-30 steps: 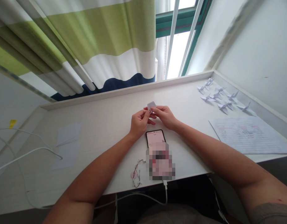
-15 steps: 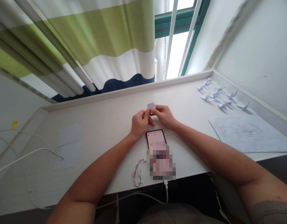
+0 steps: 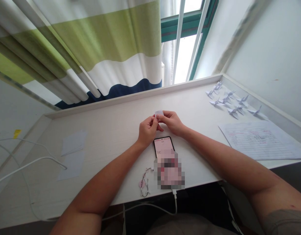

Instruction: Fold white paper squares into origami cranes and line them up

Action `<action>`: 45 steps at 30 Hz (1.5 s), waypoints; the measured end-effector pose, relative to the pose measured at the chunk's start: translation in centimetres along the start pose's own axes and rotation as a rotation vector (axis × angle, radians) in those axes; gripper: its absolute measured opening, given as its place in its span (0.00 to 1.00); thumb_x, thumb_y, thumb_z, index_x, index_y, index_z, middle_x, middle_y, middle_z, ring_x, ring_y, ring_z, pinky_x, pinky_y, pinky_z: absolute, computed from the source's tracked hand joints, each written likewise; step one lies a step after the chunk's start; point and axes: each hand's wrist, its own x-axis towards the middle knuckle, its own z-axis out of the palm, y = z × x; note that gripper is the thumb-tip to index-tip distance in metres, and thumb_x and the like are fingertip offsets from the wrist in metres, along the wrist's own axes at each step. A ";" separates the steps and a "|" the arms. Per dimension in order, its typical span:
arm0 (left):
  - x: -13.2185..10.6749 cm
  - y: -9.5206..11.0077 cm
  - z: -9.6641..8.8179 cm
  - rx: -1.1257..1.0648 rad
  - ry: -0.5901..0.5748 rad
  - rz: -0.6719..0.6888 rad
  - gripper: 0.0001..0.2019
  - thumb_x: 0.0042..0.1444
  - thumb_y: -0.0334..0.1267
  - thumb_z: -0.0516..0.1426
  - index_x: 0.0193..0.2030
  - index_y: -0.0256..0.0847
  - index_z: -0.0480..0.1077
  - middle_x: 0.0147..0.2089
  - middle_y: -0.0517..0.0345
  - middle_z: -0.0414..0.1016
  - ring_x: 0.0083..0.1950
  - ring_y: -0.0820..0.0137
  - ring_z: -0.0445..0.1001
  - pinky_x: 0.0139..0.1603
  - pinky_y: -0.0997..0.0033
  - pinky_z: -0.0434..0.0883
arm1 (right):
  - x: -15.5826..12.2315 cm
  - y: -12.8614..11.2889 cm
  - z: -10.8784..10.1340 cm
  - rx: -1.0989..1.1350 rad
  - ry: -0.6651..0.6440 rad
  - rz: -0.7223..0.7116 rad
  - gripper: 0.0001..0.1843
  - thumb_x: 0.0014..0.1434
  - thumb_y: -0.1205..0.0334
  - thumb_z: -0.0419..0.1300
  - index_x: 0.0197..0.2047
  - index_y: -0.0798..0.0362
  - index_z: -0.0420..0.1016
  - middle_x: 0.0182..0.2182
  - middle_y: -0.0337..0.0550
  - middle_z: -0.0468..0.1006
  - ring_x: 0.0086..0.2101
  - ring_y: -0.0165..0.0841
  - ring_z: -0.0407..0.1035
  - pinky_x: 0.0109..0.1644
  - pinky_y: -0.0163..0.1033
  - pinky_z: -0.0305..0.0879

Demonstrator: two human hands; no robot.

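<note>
A small piece of folded white paper [image 3: 159, 113] is pinched between both hands over the middle of the desk. My left hand [image 3: 147, 130] grips its lower left side, with the thumb pressed toward the fingers. From the right, my right hand [image 3: 173, 122] holds the same paper, thumb on its face and some fingers curled beneath. The hands partly cover the paper, so its exact fold is hard to make out. Just below them lies a phone [image 3: 164, 145], screen up and partly blurred, with a beaded strap [image 3: 142, 183] beside it.
Several folded paper cranes [image 3: 235, 110] stand at the back right. Written sheets [image 3: 260, 140] lie in front of them. Blank paper pieces [image 3: 71, 164] are on the left near white cables [image 3: 46, 158]. A charging cable [image 3: 174, 195] hangs over the front edge. Curtains [image 3: 121, 36] hang behind the desk.
Both hands keep hold of the paper, which now appears slightly lower and flatter between the fingers. The view has shifted a little; the other things stay where they were.
</note>
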 end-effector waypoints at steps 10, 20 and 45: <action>0.3 -0.9 0.0 -0.083 -0.136 -0.035 0.27 0.66 0.66 0.62 0.38 0.39 0.77 0.30 0.50 0.86 0.31 0.64 0.85 0.39 0.64 0.82 | 0.2 0.1 -0.4 -0.017 0.006 -0.013 0.25 0.61 0.40 0.73 0.29 0.51 0.74 0.21 0.35 0.74 0.21 0.28 0.65 0.24 0.36 0.63; 0.4 -0.9 0.4 -0.240 -0.199 -0.104 0.31 0.60 0.70 0.65 0.37 0.39 0.73 0.28 0.51 0.84 0.30 0.62 0.86 0.37 0.63 0.84 | 0.2 -0.4 -0.2 -0.097 0.111 -0.100 0.25 0.61 0.42 0.72 0.26 0.51 0.73 0.23 0.34 0.71 0.24 0.27 0.64 0.27 0.36 0.63; 0.8 -1.4 0.2 -0.315 -0.362 -0.225 0.35 0.61 0.75 0.59 0.41 0.38 0.76 0.34 0.45 0.87 0.31 0.60 0.87 0.34 0.64 0.82 | -0.2 -0.2 -0.1 -0.011 0.111 0.070 0.29 0.58 0.32 0.72 0.27 0.48 0.74 0.15 0.30 0.65 0.17 0.28 0.61 0.22 0.39 0.66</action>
